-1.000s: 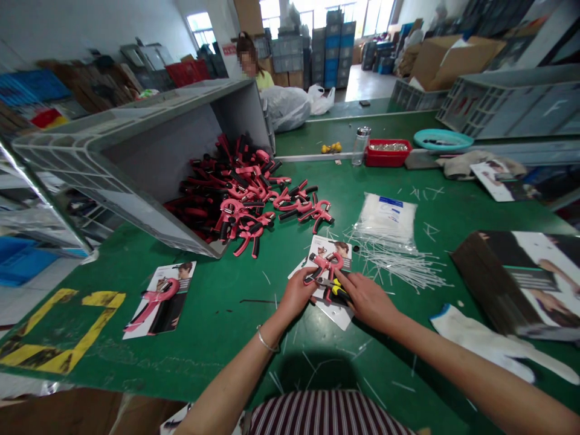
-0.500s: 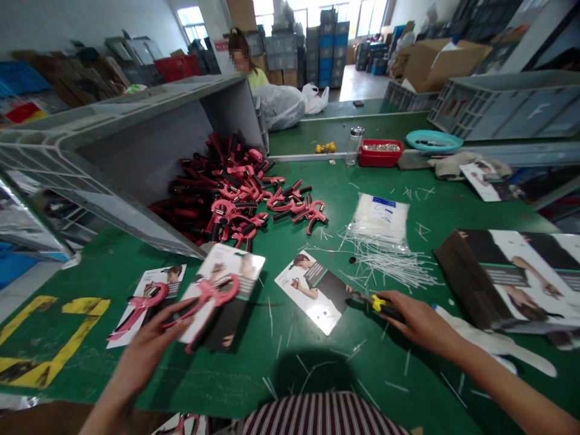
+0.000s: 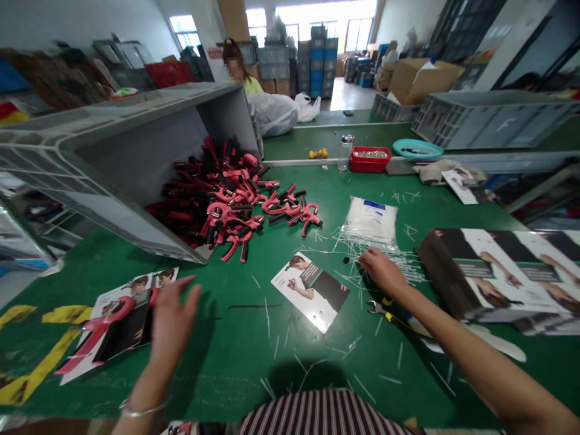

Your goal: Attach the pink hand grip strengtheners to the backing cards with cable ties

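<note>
My left hand (image 3: 174, 317) is open, its fingers apart and empty, just right of two overlapping cards with clamps on them. The front pink and black spring clamp (image 3: 102, 332) lies on its printed card; the other is partly hidden by my hand. My right hand (image 3: 385, 275) reaches to the loose white cable ties (image 3: 410, 266), fingertips bunched together; what they hold, if anything, cannot be made out. Below that wrist lie yellow and black cutting pliers (image 3: 379, 308), partly covered by the forearm. A printed card (image 3: 312, 293) without a clamp lies flat between my hands.
A tipped grey crate (image 3: 149, 136) spills pink and black clamps (image 3: 235, 187) at the left. A bag of cable ties (image 3: 371, 217) lies behind the loose ones. Stacked printed cards (image 3: 502, 266) stand at the right. Behind are a red tray (image 3: 369, 162), a jar (image 3: 345, 154) and a co-worker (image 3: 238, 66).
My left hand has put the carded clamp onto the other at the left and let go. My right hand has released the pliers and moved forward to the cable ties.
</note>
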{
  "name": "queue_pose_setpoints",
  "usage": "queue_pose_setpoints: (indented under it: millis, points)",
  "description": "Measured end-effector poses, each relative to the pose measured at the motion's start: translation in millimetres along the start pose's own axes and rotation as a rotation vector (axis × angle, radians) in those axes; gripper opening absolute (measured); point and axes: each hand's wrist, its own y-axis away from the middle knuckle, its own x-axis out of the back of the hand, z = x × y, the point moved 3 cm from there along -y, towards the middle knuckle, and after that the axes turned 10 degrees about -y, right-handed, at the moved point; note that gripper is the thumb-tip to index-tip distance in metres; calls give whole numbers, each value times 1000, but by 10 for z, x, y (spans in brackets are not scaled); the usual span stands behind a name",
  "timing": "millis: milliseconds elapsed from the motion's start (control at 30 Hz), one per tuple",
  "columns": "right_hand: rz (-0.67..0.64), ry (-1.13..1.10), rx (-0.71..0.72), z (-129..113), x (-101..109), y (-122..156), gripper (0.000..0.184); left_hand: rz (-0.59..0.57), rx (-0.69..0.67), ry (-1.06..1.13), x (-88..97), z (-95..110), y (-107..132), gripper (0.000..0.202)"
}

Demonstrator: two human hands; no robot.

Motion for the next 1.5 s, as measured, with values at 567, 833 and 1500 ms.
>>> queue_pose_setpoints:
  millis: [567,833,1500]
  points:
    - [426,-749,-97,119,567,-603,32,-501,-395,55,-1464,1462,-32,68]
    - [239,-1349,-230,63,276,-628,33,-385,112,640,-1333,1448,-209,42]
    - [-293,-1557,-308,-825,-215,113,32,-774,410,1135,-1126,1752,357,46]
